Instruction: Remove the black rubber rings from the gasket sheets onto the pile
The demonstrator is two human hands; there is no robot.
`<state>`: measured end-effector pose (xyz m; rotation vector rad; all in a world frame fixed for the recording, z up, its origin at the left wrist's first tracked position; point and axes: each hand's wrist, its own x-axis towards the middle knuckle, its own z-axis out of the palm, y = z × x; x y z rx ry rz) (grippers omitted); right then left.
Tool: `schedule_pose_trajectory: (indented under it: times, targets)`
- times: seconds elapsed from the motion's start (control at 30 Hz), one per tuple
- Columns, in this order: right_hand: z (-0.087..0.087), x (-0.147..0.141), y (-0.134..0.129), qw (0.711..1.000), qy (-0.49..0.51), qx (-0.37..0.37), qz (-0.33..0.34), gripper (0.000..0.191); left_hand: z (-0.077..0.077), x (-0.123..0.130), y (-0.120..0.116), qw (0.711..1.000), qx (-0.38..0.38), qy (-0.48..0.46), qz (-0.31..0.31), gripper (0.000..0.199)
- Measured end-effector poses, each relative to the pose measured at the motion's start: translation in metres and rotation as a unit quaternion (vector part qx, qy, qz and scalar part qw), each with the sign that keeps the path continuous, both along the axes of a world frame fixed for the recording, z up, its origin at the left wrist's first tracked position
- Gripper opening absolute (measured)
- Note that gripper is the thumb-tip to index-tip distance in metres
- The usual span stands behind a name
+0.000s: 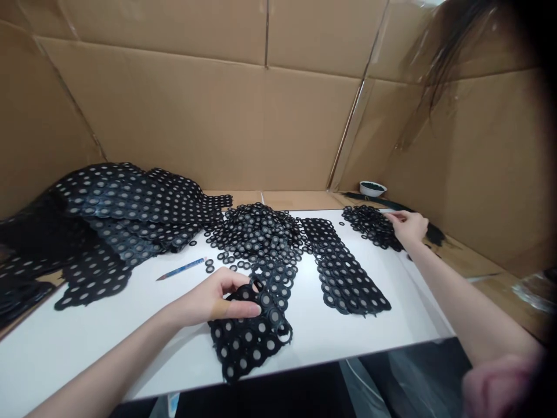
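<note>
My left hand (221, 296) grips the edge of a black perforated rubber sheet (248, 345), which is a web of joined rings with grey centres. This sheet lies at the front of a white table top (87, 354). My right hand (407, 226) rests its fingertips on a small heap of the black rings (369, 226) at the far right. I cannot tell if those fingers hold anything. Between my hands lie a tangled pile of rings (256, 232) and a flat strip of the same sheet (348, 278).
A large heap of black ring sheet (122, 203) covers the left of the table. A blue pencil (180, 268) lies near the loose rings. A white bowl (372, 188) stands at the back right. Cardboard walls (195, 116) enclose the back and sides.
</note>
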<state>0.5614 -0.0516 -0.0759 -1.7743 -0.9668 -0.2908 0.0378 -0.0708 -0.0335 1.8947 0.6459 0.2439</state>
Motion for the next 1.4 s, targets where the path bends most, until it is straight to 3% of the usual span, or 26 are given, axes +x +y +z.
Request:
schedule_pose_trajectory:
  times: [0.17,0.3,0.4,0.47,0.5,0.67,0.8,1.4]
  targets:
    - [0.007,-0.014,0.013,0.998,-0.018,0.041,0.051,0.023,0.001,0.000,0.001,1.000,-0.018,-0.013,-0.002,0.033]
    - [0.015,-0.072,0.013,0.981,-0.025,0.002,0.190,0.035,0.004,0.000,-0.001,0.998,-0.036,-0.046,0.004,0.029]
    - [0.029,-0.135,-0.008,0.938,-0.023,-0.062,0.342,0.050,0.006,-0.001,-0.001,0.996,-0.049,-0.072,0.012,0.026]
    - [0.043,-0.178,-0.030,0.885,-0.009,-0.101,0.454,0.076,0.007,-0.003,-0.001,0.994,-0.064,-0.087,0.013,0.026]
    - [0.050,-0.197,-0.042,0.861,-0.005,-0.112,0.497,0.081,0.007,-0.003,-0.001,0.993,-0.070,-0.094,0.014,0.026]
    - [0.076,-0.258,-0.085,0.774,-0.088,-0.151,0.609,0.048,0.008,-0.005,0.000,0.993,-0.051,-0.102,0.039,0.030]
    - [0.076,-0.271,-0.096,0.747,-0.130,-0.142,0.636,0.047,0.007,-0.006,0.000,0.989,-0.045,-0.132,0.039,0.028]
    - [0.051,-0.278,-0.102,0.792,-0.120,-0.092,0.591,0.041,0.007,-0.004,-0.002,0.981,-0.038,-0.175,0.070,0.022]
